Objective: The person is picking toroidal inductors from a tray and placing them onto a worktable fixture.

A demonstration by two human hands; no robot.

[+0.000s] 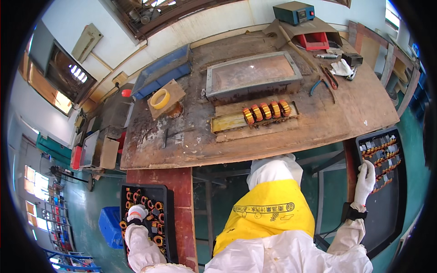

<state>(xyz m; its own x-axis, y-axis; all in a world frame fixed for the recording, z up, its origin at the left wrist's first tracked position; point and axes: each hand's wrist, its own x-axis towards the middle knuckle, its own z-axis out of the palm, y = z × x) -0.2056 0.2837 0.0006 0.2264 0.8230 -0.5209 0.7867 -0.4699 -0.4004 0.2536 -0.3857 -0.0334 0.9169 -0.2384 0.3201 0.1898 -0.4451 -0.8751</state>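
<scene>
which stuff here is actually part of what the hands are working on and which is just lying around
In use:
- left hand in the black tray of orange wound coils
- right hand in the black tray of small dark parts
- row of orange coils on the wooden holder

Lying about:
- yellow tape roll
- blue-handled pliers
- white rag
- blue plastic bin

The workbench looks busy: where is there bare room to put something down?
Bare wood runs along the workbench's near edge, below the row of orange coils, and at the near left below the tape roll. The far right corner is crowded with pliers and a rag. Both black trays, under the left hand and right hand, are full.
</scene>
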